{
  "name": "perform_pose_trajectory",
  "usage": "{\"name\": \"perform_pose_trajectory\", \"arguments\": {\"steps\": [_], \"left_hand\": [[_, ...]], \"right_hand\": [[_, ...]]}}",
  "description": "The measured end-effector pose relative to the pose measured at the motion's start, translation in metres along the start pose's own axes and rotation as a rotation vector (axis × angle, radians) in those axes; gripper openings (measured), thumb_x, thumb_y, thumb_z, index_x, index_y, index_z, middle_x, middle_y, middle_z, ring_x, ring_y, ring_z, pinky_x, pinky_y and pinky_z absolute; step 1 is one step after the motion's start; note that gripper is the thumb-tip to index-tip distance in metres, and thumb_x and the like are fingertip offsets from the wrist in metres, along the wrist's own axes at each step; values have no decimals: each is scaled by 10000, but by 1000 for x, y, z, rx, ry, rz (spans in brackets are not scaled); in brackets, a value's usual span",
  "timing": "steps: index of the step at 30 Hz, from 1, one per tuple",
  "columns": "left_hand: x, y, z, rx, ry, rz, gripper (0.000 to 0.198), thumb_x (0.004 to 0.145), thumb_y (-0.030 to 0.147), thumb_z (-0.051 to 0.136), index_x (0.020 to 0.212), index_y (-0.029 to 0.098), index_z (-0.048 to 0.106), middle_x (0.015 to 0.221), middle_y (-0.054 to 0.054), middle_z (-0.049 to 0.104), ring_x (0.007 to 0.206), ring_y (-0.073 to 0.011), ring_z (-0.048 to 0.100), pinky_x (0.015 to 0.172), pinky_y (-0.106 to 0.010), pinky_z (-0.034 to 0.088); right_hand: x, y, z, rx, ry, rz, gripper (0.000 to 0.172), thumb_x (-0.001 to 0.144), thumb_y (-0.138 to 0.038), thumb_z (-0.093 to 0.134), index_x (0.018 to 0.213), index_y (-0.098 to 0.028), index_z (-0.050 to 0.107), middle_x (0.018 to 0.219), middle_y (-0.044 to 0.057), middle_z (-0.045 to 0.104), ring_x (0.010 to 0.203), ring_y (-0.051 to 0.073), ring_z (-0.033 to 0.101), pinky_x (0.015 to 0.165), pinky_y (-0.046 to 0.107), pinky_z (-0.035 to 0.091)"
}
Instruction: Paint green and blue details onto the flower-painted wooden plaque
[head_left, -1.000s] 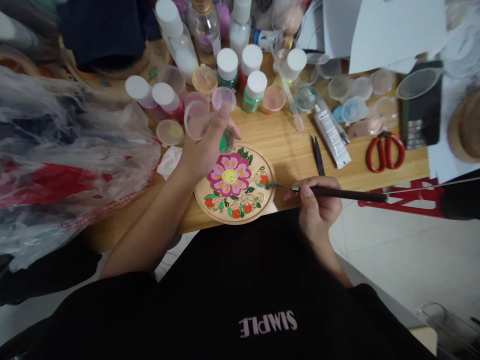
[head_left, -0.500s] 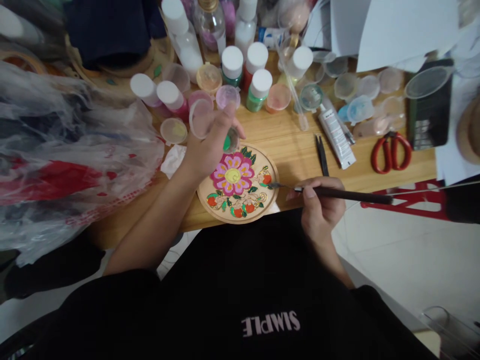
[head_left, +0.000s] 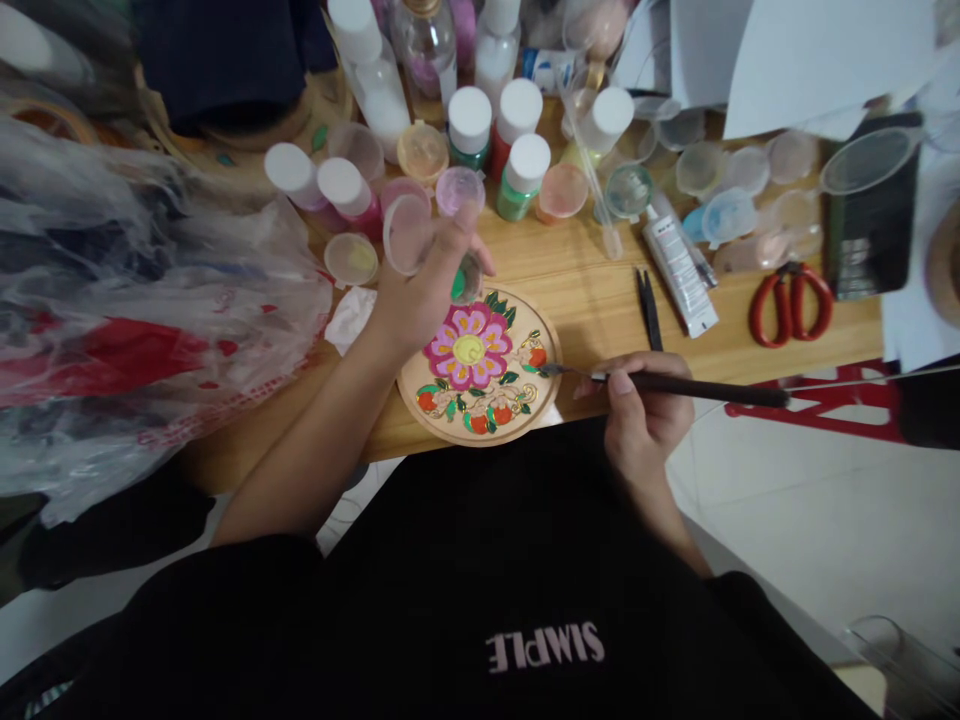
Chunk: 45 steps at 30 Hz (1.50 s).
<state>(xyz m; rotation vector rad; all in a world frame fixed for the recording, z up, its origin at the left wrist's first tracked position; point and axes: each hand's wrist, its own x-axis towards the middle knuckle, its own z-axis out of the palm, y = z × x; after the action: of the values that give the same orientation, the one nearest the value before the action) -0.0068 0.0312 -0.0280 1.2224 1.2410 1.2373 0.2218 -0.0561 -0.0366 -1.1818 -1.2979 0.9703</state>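
My left hand [head_left: 431,285] holds a small clear plastic cup [head_left: 468,280] of green paint above the round wooden plaque [head_left: 409,400], its open lid [head_left: 407,236] sticking out to the left. The plaque lies at the table's front edge and bears a pink flower [head_left: 469,347] with a yellow centre, orange buds and green leaves outlined in gold. Closed around a dark-handled tool [head_left: 705,388] with a thin metal tip is my right hand [head_left: 646,412]. The tip is over the plaque's right side, by an orange bud; whether it touches cannot be made out.
Black tweezers [head_left: 649,310], a white tube [head_left: 680,270] and red-handled pliers [head_left: 791,305] lie to the right. White-capped paint bottles [head_left: 523,175] and several small cups stand behind. A plastic bag [head_left: 157,340] fills the left, beside a crumpled tissue [head_left: 350,318].
The whole view has shifted slightly, so things appear a little farther right. Both hands keep the same hold, and the tool tip stays by the orange bud.
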Motion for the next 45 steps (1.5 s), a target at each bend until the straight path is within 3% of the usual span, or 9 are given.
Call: {"name": "perform_pose_trajectory", "arguments": {"steps": [11, 23, 31, 45], "left_hand": [[0, 3, 1, 20, 27, 6, 728, 850, 863, 517, 543, 215, 639, 496, -11, 542, 447, -115, 524, 488, -279, 389], [4, -5, -2, -64, -58, 36, 748, 822, 887, 517, 562, 195, 635, 480, 5, 540, 416, -78, 502, 436, -266, 351], [0, -1, -1, -19, 0, 8, 680, 918, 776, 524, 585, 206, 688, 519, -20, 572, 462, -110, 529, 478, -281, 359], [-1, -1, 0, -15, 19, -4, 694, 891, 805, 539, 575, 205, 684, 497, -17, 569, 449, -108, 531, 476, -258, 363]], "right_hand": [[1, 0, 3, -15, -12, -28, 61, 970, -267, 672, 1011, -295, 636, 780, -43, 658, 594, 137, 655, 556, 324, 557], [1, -3, 1, 13, -4, -9, 61, 960, -264, 691, 994, -295, 651, 773, -33, 667, 608, 147, 673, 528, 325, 555], [1, -3, 0, 9, 36, 6, 60, 956, -301, 704, 980, -296, 649, 755, -35, 650, 597, 143, 668, 511, 317, 547], [1, -2, -1, 39, 42, 12, 54, 952, -262, 706, 983, -287, 668, 787, -32, 659, 598, 137, 667, 531, 328, 541]]}}
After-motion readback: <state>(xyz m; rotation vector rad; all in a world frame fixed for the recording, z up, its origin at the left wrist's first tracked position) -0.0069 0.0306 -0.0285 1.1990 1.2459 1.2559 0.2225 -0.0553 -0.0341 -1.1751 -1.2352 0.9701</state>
